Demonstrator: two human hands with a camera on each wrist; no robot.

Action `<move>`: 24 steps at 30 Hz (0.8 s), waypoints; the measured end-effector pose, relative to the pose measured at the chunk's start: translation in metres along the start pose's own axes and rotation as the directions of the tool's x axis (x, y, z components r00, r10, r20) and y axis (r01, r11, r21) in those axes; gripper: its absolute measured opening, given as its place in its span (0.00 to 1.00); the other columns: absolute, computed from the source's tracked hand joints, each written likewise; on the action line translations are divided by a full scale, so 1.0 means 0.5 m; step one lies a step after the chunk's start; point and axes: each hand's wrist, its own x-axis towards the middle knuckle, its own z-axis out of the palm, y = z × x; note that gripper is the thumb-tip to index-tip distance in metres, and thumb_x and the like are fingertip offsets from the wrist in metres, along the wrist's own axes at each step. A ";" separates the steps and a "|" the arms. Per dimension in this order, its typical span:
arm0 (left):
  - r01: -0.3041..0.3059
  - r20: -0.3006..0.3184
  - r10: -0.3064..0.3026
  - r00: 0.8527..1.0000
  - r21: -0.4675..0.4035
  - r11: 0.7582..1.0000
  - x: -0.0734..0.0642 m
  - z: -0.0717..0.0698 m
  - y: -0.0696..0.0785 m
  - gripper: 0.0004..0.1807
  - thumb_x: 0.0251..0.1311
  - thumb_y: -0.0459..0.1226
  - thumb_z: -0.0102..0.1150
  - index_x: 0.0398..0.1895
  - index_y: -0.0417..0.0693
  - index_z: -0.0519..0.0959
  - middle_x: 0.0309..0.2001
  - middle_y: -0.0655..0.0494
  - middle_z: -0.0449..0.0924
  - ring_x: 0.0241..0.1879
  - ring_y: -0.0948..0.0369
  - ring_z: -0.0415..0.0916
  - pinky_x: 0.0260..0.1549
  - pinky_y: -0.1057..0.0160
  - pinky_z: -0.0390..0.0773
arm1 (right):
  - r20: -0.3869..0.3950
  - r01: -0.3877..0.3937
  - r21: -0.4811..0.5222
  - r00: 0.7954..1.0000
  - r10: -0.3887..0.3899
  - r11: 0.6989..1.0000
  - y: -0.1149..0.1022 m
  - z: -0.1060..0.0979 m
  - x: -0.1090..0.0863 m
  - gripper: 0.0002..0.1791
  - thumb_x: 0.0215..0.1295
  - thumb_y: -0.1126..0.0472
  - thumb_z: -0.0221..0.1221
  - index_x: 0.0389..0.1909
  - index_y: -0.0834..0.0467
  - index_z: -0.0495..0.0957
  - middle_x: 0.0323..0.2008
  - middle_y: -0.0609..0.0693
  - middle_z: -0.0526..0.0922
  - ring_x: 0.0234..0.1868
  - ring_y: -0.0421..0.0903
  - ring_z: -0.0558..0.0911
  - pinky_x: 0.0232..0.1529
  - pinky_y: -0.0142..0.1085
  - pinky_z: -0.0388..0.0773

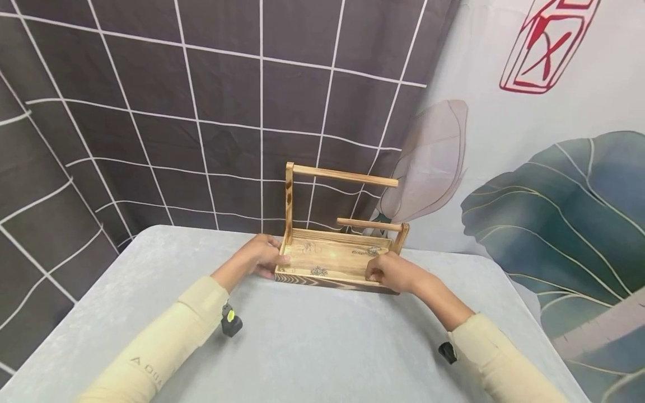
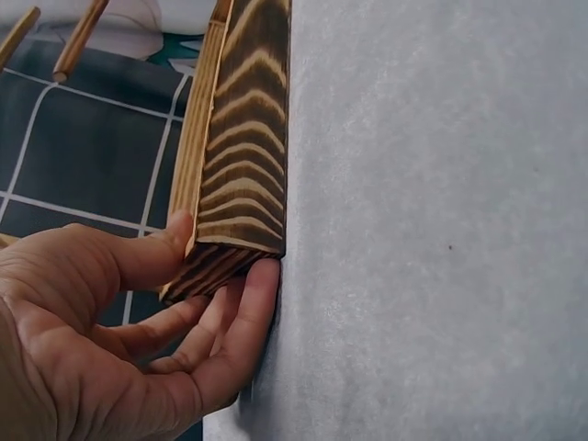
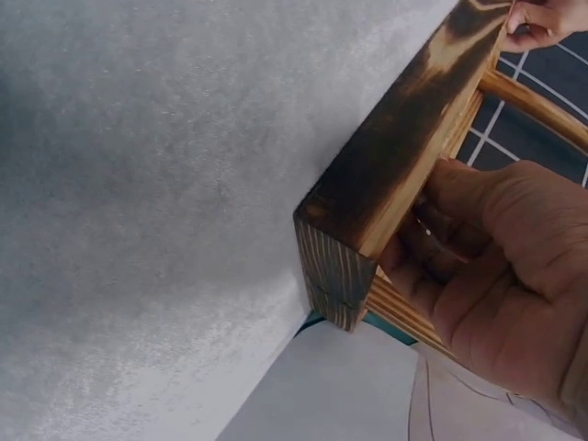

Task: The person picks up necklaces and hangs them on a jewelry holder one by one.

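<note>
A wooden jewelry stand (image 1: 322,254) has a shallow tray base and two horizontal bars at different heights. At its left end, my left hand (image 1: 262,254) grips the tray wall, with the thumb at the rim and the fingers against the outside in the left wrist view. Inside the tray's front right corner, my right hand (image 3: 514,257) has curled fingers. A thin silvery thing (image 3: 434,235) shows between them, mostly hidden. Small silvery chain piles lie in the tray, one near the front (image 1: 318,271) and another at the back right (image 1: 373,251). A fainter one is at the back left.
The stand rests on a table with a pale grey cloth (image 1: 322,347). Behind it hangs a dark curtain with white grid lines (image 1: 221,89); a leaf-patterned cloth (image 1: 544,212) is at the right. The upper bar (image 1: 347,175) and lower bar (image 1: 370,224) rise above the tray.
</note>
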 end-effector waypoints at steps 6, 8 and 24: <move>0.011 0.005 -0.011 1.000 -0.017 1.000 -0.002 0.001 0.004 0.28 0.71 0.27 0.71 0.70 0.33 0.71 0.50 0.35 0.90 0.51 0.45 0.94 0.46 0.49 0.99 | -0.014 -0.029 0.013 0.999 0.029 0.999 -0.004 0.000 0.000 0.07 0.81 0.69 0.64 0.41 0.59 0.89 0.34 0.46 0.88 0.32 0.36 0.77 0.33 0.29 0.80; 0.010 0.005 -0.009 1.000 -0.020 1.000 -0.004 0.003 0.005 0.28 0.71 0.27 0.71 0.70 0.33 0.71 0.51 0.35 0.90 0.51 0.45 0.94 0.46 0.49 0.99 | -0.022 -0.050 0.029 0.998 0.051 0.998 -0.004 -0.001 0.001 0.07 0.83 0.67 0.63 0.41 0.59 0.88 0.33 0.46 0.87 0.31 0.36 0.76 0.32 0.30 0.79; 0.020 -0.004 -0.020 1.000 -0.001 1.000 -0.014 0.002 0.007 0.29 0.72 0.28 0.72 0.71 0.34 0.71 0.51 0.35 0.89 0.50 0.45 0.93 0.45 0.51 0.99 | 0.025 -0.185 0.586 0.977 0.211 0.789 0.025 0.002 0.003 0.22 0.94 0.59 0.45 0.48 0.70 0.82 0.39 0.56 0.87 0.38 0.44 0.83 0.39 0.33 0.89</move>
